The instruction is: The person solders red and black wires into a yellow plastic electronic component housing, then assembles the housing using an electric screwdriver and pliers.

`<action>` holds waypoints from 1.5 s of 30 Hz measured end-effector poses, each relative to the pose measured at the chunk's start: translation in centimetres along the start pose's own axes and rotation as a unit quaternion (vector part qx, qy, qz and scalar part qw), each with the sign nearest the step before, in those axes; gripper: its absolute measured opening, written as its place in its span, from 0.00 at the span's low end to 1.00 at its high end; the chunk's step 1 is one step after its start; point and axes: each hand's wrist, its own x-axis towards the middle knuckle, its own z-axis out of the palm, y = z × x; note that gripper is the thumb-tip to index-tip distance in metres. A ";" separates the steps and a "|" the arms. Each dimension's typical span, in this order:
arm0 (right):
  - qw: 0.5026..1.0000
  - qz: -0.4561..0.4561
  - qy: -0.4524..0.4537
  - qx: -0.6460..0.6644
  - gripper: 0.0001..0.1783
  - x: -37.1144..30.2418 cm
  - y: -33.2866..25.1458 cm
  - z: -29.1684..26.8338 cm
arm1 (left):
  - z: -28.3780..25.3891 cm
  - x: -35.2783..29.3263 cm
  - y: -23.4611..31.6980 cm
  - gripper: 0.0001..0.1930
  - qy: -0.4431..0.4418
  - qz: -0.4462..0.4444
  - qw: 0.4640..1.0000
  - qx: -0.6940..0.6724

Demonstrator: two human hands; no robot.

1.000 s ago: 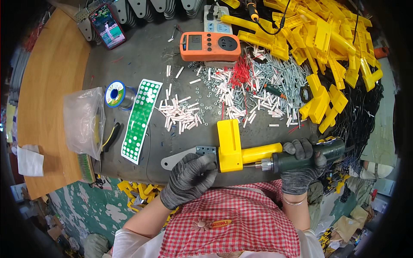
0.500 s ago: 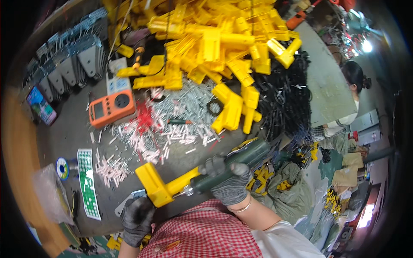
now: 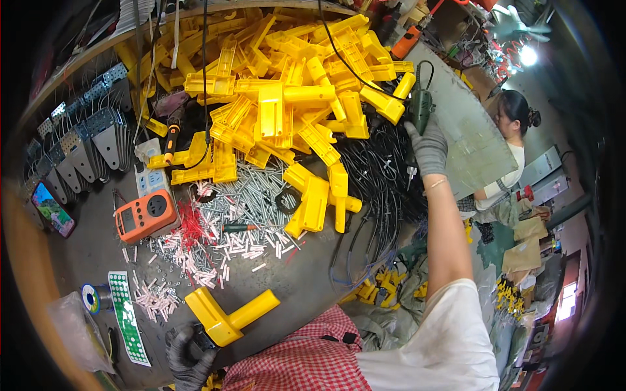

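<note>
Your left hand has its fingers curled and, as far as the view allows, closed on the lower-left end of the yellow T-shaped housing. That housing sits by the near edge of the worktop, close to your checked apron. The exact contact is partly hidden. Should that one-sided hold slacken, the housing could tip or drop off the edge, since its long arm reaches out unsupported by your other hand.

Your right hand is at full reach, fingers wrapped around the dark green power screwdriver, beside the heap of black cables. Findings: the tool's lower end could hook a cable, and its looped cord could snag the pile of yellow housings; a tug might then bring loose pieces down. A slide would likely scatter the silver screws among the pale sleeves. Your outstretched arm could also weaken control of the tool.
</note>
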 end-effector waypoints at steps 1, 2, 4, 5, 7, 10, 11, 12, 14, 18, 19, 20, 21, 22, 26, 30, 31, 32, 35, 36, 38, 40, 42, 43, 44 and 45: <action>0.995 0.031 -0.056 -0.071 0.35 0.3 -3.0 -0.3 | 0.1 0.1 0.4 0.37 0.003 0.030 1.000 0.004; 0.982 0.061 -0.111 -0.141 0.37 0.1 -5.0 -0.2 | -0.1 0.2 0.9 0.37 0.009 0.028 0.999 0.013; 0.978 0.076 -0.132 -0.145 0.42 -0.8 -3.5 0.8 | -0.2 1.2 2.0 0.41 -0.019 0.112 0.957 0.268; 0.990 0.032 -0.028 -0.135 0.43 -2.3 -1.0 3.4 | -0.2 1.6 2.3 0.41 -0.023 0.113 0.957 0.267; 0.987 0.000 0.066 -0.146 0.45 -3.1 1.9 5.2 | -0.2 2.4 3.0 0.39 -0.035 0.072 0.931 0.356; 0.971 0.042 -0.024 -0.234 0.46 -2.8 -2.3 2.4 | 0.5 3.3 5.3 0.34 -0.060 -0.042 0.941 0.329; 0.971 0.021 -0.009 -0.238 0.38 -3.8 -4.1 1.0 | 0.5 3.3 5.7 0.26 -0.047 -0.077 0.942 0.322; 0.985 -0.031 -0.004 -0.168 0.33 -5.3 -5.5 -0.3 | -0.1 2.8 5.3 0.26 -0.042 -0.078 0.941 0.326; 0.986 -0.157 -0.050 0.036 0.28 -9.3 -6.5 -1.7 | -1.7 0.9 3.7 0.25 0.006 0.009 0.927 0.374; 0.899 -0.189 -0.396 0.009 0.68 -16.9 -10.7 -0.4 | -2.6 1.6 0.9 0.24 -0.066 0.196 0.827 0.523; 0.923 -0.197 -0.329 0.024 0.67 -18.9 -10.7 2.0 | 0.8 2.9 6.3 0.20 -0.085 0.181 0.818 0.539; 0.943 -0.205 -0.259 0.039 0.65 -19.9 -10.5 3.9 | 1.6 2.7 7.0 0.20 -0.079 0.189 0.817 0.539; 0.945 -0.206 -0.251 0.039 0.65 -19.0 -10.9 3.7 | 2.2 3.1 6.9 0.20 -0.099 0.163 0.829 0.525; 0.931 -0.210 -0.296 0.025 0.59 -17.8 -12.0 3.4 | 2.3 3.5 7.2 0.20 -0.111 0.135 0.838 0.517; 0.895 -0.173 -0.412 -0.007 0.50 -14.3 -14.1 2.5 | 2.1 3.3 7.3 0.27 -0.135 0.087 0.834 0.528; 0.846 -0.334 -0.394 0.131 0.46 -12.0 -15.0 -3.7 | 1.0 2.0 6.5 0.34 -0.161 -0.039 0.814 0.557; 0.806 -0.345 -0.437 0.201 0.47 -10.3 -14.6 -5.9 | 1.0 1.8 6.3 0.34 -0.160 -0.032 0.815 0.557; 0.757 -0.353 -0.478 0.273 0.48 -7.9 -14.6 -8.0 | 0.9 1.7 6.1 0.34 -0.154 0.017 0.830 0.535; 0.862 -0.350 -0.276 0.242 0.48 -0.4 -16.2 -10.9 | 0.4 1.1 5.9 0.33 -0.136 0.054 0.837 0.528; 0.912 -0.273 -0.208 0.224 0.48 1.8 -16.4 -10.8 | 0.5 1.2 5.8 0.31 -0.136 0.046 0.833 0.534; 0.951 -0.138 -0.221 0.166 0.52 8.6 -15.5 -8.3 | 1.4 2.2 5.6 0.30 -0.124 0.095 0.852 0.500; 0.972 -0.135 -0.166 0.102 0.52 15.2 -10.5 -4.4 | 2.6 3.6 6.3 0.29 -0.143 0.075 0.884 0.439; 0.987 -0.067 -0.109 -0.101 0.48 14.8 -14.1 -3.2 | 2.2 3.2 6.5 0.27 -0.134 0.073 0.872 0.464; 0.980 -0.200 0.013 -0.013 0.37 13.5 -14.3 -2.5 | 2.1 3.3 6.3 0.25 -0.122 0.087 0.862 0.485; 0.943 -0.287 0.026 0.164 0.27 11.2 -14.9 -1.7 | 2.2 3.3 6.1 0.24 -0.113 0.099 0.850 0.505; 0.920 -0.223 -0.205 0.250 0.20 6.5 -18.0 -3.5 | 2.0 3.4 6.0 0.22 -0.093 0.138 0.837 0.522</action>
